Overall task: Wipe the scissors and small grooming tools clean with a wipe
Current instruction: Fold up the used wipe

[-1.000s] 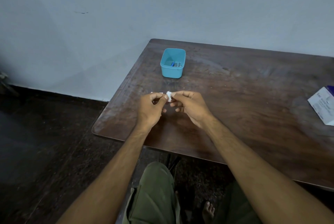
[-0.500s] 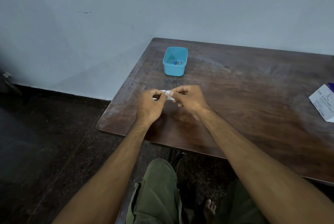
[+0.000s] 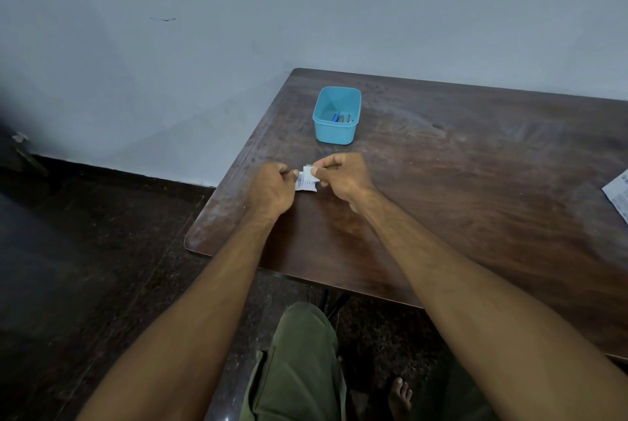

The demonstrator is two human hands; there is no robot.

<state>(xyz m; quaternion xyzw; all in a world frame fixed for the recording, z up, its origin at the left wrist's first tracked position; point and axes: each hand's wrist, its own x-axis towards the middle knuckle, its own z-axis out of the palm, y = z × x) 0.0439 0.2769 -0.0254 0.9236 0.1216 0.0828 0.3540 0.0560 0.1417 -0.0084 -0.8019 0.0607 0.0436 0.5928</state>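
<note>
A small white wipe sachet (image 3: pixel 306 180) with printed text is held between both hands just above the dark wooden table (image 3: pixel 458 189). My left hand (image 3: pixel 272 188) pinches its left edge and my right hand (image 3: pixel 345 177) pinches its upper right corner. Beyond the hands stands a turquoise plastic tub (image 3: pixel 336 116). Inside it lie small grooming tools (image 3: pixel 341 117), one with a blue part; I cannot tell them apart.
A white printed packet (image 3: pixel 618 194) lies at the table's right edge, partly cut off by the frame. The table's left corner is close to my left hand, with dark floor below. A pale wall runs behind the table.
The hands have drawn slightly apart, and more of the white sachet shows between them. The view has shifted a little.
</note>
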